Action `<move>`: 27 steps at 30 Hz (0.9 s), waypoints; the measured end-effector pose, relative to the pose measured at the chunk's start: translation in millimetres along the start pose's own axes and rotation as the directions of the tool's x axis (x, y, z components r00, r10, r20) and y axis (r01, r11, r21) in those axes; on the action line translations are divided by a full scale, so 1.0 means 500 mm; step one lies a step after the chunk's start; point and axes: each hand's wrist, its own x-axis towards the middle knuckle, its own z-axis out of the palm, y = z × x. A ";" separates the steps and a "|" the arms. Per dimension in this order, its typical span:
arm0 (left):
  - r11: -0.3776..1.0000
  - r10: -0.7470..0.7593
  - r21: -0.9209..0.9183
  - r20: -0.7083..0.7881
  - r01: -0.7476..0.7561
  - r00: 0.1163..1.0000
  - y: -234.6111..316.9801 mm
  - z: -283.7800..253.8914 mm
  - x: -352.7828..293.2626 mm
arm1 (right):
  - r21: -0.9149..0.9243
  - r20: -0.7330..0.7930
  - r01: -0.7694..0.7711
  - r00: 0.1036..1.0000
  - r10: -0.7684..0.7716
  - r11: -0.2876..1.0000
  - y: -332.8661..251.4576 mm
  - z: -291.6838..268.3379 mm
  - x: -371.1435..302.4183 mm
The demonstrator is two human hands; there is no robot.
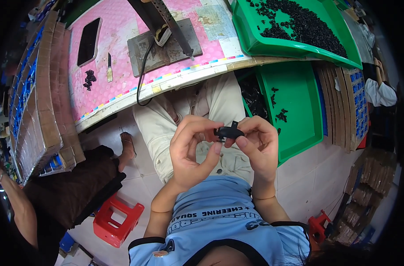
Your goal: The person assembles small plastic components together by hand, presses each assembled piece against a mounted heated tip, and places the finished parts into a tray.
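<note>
Over my lap I hold a small black plastic part (231, 132), rounded in the body with a short tab standing up from it. My right hand (260, 144) pinches its right end between thumb and fingers. At its left end, the fingertips and thumb of my left hand (191, 150) close around a small dark piece of it. Whether that piece is separate or joined to the body I cannot tell.
A pink-covered workbench (115, 26) carries a phone (89, 41), a knife (109, 68), small black pieces (89, 80) and a metal press stand (166, 53). Green trays (250, 42) of black parts sit right. Cardboard boxes (37, 88) flank the left; a red stool (117, 219) stands behind.
</note>
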 end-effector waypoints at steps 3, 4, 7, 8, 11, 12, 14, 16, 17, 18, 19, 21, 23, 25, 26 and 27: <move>0.997 -0.042 0.058 -0.073 0.046 0.996 0.001 0.015 0.002 | -0.120 -0.048 0.019 0.999 -0.025 0.993 0.006 -0.004 0.004; 0.997 -0.073 0.012 -0.160 0.076 0.984 -0.001 0.021 0.001 | -0.187 -0.075 0.031 0.996 -0.046 0.982 0.010 -0.004 0.007; 0.995 -0.104 -0.018 -0.242 0.102 0.965 -0.027 0.008 -0.006 | -0.264 -0.034 0.091 0.994 -0.104 0.960 0.015 -0.007 0.022; 0.995 -0.101 0.002 -0.241 0.104 0.965 -0.036 0.002 -0.008 | -0.264 -0.034 0.092 0.994 -0.104 0.960 0.017 -0.007 0.027; 0.980 -0.166 0.067 -0.251 0.189 0.954 -0.044 -0.003 -0.005 | -0.337 -0.041 0.080 0.994 -0.099 0.938 0.030 -0.009 0.042; 0.980 -0.164 0.070 -0.254 0.187 0.953 -0.046 -0.006 -0.002 | -0.348 -0.042 0.070 0.995 -0.090 0.935 0.037 -0.012 0.048; 0.973 -0.157 0.118 -0.299 0.200 0.941 -0.053 -0.011 0.007 | -0.357 -0.038 0.062 0.996 -0.081 0.932 0.048 -0.015 0.058; 0.968 -0.171 0.124 -0.311 0.219 0.935 -0.066 -0.015 0.014 | -0.424 -0.012 0.102 0.993 -0.119 0.900 0.057 -0.020 0.067; 0.962 -0.188 0.129 -0.324 0.240 0.927 -0.072 -0.017 0.017 | -0.424 -0.010 0.104 0.993 -0.120 0.900 0.061 -0.022 0.073; 0.963 -0.186 0.129 -0.323 0.238 0.928 -0.077 -0.019 0.019 | -0.444 -0.006 0.109 0.992 -0.125 0.889 0.065 -0.024 0.079; 0.961 -0.209 0.106 -0.335 0.257 0.919 -0.082 -0.021 0.021 | -0.464 -0.002 0.115 0.991 -0.131 0.878 0.068 -0.025 0.085; 0.958 -0.230 0.082 -0.347 0.274 0.909 -0.088 -0.023 0.028 | -0.505 -0.012 0.142 0.985 -0.171 0.852 0.077 -0.026 0.100; 0.937 -0.341 -0.060 -0.373 0.345 0.863 -0.092 -0.026 0.037 | -0.545 -0.019 0.168 0.977 -0.212 0.822 0.085 -0.027 0.115; 0.928 -0.369 -0.099 -0.362 0.359 0.856 -0.099 -0.033 0.046 | -0.640 0.034 0.257 0.951 -0.308 0.724 0.092 -0.031 0.132; 0.917 -0.398 -0.138 -0.348 0.373 0.849 -0.101 -0.036 0.048 | -0.639 0.036 0.259 0.951 -0.308 0.724 0.088 -0.031 0.139; 0.918 -0.396 -0.138 -0.351 0.371 0.849 -0.101 -0.039 0.050 | -0.696 0.066 0.263 0.950 -0.305 0.668 0.081 -0.029 0.146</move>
